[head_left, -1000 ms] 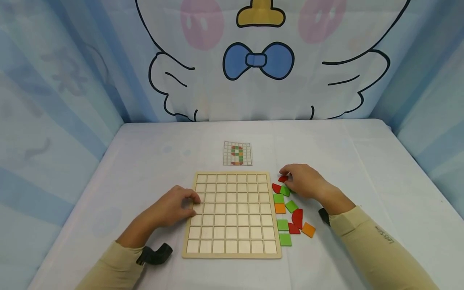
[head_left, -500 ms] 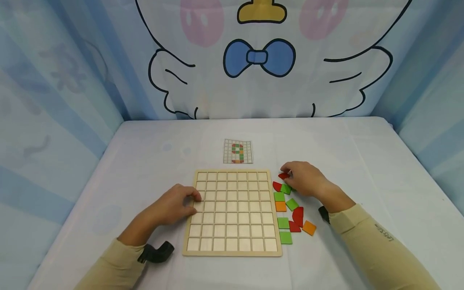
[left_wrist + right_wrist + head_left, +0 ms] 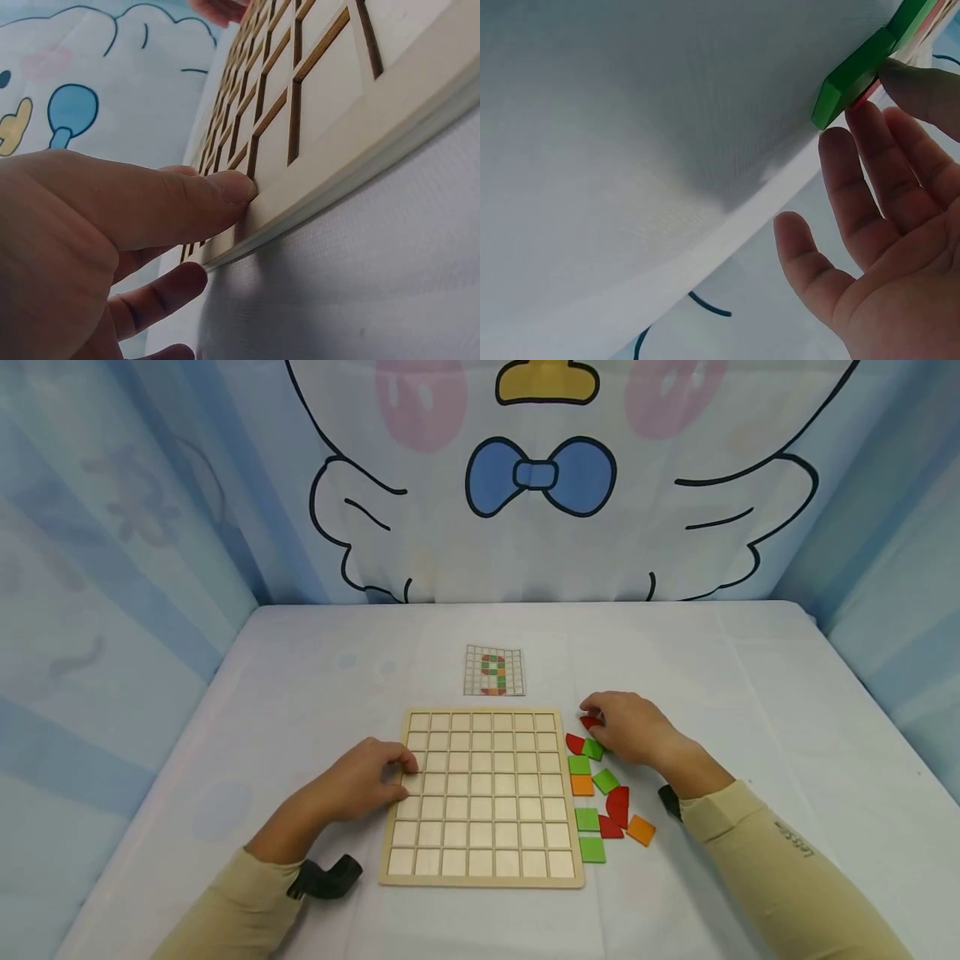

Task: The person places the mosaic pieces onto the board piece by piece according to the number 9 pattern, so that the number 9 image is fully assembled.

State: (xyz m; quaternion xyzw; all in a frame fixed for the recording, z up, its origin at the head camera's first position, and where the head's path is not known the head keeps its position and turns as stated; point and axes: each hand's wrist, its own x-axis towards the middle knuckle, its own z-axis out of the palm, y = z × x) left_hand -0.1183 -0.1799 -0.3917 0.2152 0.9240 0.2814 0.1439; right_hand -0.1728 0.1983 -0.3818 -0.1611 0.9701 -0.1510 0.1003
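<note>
A wooden grid board (image 3: 481,882) lies flat on the table. My left hand (image 3: 365,779) rests at its left side; the left wrist view has the thumb (image 3: 214,196) pressing on the rim. Beyond the board's upper right corner, my right hand (image 3: 632,727) pinches a red curved-edged tile (image 3: 590,722) between thumb and fingers, partly covered by them. Close by are another red tile (image 3: 575,743) and a green square tile (image 3: 593,749). In the right wrist view, a green tile (image 3: 855,79) shows beside the thumb, with a sliver of red behind it.
Several more tiles lie along the board's right side, among them an orange square (image 3: 582,785), a red piece (image 3: 618,807) and a green square (image 3: 592,850). A small pattern card (image 3: 494,671) lies behind the board. A printed curtain (image 3: 536,552) hangs behind the table.
The view has tilted slightly, so everything sits a little higher. The red tile at my right fingertips has shifted slightly rightward. My left hand stays at the board's side.
</note>
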